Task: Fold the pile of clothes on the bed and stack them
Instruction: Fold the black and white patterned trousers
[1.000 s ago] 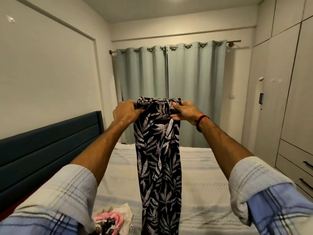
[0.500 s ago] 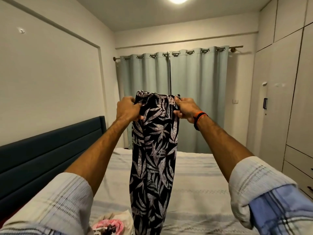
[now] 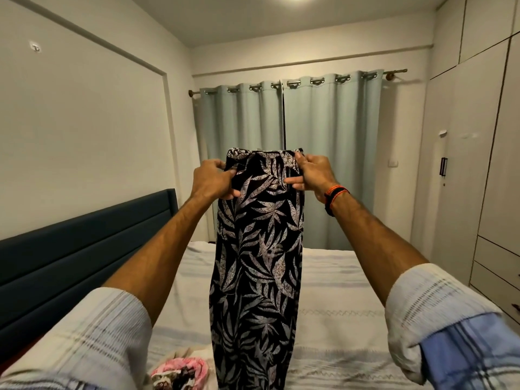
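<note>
Leaf-print trousers (image 3: 257, 263) hang at arm's length over bed (image 3: 337, 299), hem cut off at frame bottom. My left hand (image 3: 212, 180) and right hand (image 3: 313, 173) pinch waistband corners. Pink garment (image 3: 183, 372) half hidden lower left. Bed beyond bare; headboard (image 3: 84, 246) left.
</note>
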### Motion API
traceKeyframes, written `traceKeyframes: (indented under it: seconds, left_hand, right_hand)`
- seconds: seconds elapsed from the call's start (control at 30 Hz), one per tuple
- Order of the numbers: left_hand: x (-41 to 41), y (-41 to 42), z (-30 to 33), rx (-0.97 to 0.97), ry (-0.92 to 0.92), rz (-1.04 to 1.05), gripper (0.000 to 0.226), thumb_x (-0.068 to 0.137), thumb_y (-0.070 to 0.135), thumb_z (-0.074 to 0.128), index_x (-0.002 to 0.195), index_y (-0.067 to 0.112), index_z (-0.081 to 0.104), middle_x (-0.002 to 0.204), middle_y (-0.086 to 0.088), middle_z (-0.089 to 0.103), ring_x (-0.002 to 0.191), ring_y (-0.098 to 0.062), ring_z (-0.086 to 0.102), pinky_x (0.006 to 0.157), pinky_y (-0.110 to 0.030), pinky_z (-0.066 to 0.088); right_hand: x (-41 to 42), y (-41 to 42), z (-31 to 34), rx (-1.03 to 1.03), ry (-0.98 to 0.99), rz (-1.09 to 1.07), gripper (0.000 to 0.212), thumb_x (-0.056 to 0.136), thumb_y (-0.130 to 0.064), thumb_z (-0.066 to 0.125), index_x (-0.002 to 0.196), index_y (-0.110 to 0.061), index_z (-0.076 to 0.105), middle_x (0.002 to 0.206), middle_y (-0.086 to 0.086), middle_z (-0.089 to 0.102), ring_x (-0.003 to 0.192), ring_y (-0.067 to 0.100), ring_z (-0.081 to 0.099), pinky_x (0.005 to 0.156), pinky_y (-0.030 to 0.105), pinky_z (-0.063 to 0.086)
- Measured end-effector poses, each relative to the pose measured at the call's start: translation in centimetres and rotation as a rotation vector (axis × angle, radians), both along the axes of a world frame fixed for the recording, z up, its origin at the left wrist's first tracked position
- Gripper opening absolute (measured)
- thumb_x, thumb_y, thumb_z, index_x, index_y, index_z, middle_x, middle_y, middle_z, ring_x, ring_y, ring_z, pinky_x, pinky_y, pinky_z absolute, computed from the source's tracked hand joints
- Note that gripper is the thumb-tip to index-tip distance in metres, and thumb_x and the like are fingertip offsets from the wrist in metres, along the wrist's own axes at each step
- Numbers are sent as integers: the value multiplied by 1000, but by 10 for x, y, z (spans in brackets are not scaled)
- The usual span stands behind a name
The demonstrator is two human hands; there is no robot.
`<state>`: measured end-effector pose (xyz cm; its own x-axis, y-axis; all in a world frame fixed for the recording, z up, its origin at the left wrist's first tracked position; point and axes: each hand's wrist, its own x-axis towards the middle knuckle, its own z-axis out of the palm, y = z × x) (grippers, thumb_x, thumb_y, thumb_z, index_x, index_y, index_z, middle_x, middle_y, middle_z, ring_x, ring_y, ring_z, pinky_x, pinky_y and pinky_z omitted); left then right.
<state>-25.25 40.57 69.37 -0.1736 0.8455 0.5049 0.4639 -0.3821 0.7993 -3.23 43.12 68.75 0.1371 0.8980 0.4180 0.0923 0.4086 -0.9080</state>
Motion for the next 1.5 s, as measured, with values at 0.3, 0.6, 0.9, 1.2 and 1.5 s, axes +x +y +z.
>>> traceKeyframes:
  seconds: [0.3,0.6,0.9,1.2,1.5]
  left_hand:
    - [9,1,-19,-65,24,-33,9,95,16,62,92,14,54,78,-3,65,49,-9,68,45,-19,54]
    - [29,-9,-31,-74,-31,-96,10,97,18,58,90,12,56,86,-6,70,57,-17,71,53,-25,59]
    - [45,-1,-14,43,-72,-85,14,92,16,63,78,15,61,80,-1,69,46,-15,65,49,-25,55]
    - [52,101,-48,-215,-56,-100,11,91,14,64,89,3,64,79,-9,69,43,-12,64,40,-21,51]
    - [63,192,-59,-213,-95,-142,5,91,17,65,94,13,66,97,-7,70,92,-25,70,84,-43,59]
  right_hand:
    - [10,-12,-13,-68,-24,21,45,101,-26,51,134,5,45,153,26,31,86,34,72,54,29,58]
    - [37,-25,-22,-86,-35,45,38,101,-29,52,113,7,56,104,5,59,81,30,75,55,30,58]
    - [61,-27,-1,-2,-68,12,29,100,-30,53,102,-2,59,80,-4,56,65,20,73,48,24,55]
    - [69,56,-39,-168,-138,-75,27,99,-30,55,91,-5,59,90,15,69,64,23,72,45,24,56]
    - [74,154,-45,-148,-178,-155,29,100,-33,54,93,-6,62,104,13,71,83,27,74,81,48,59]
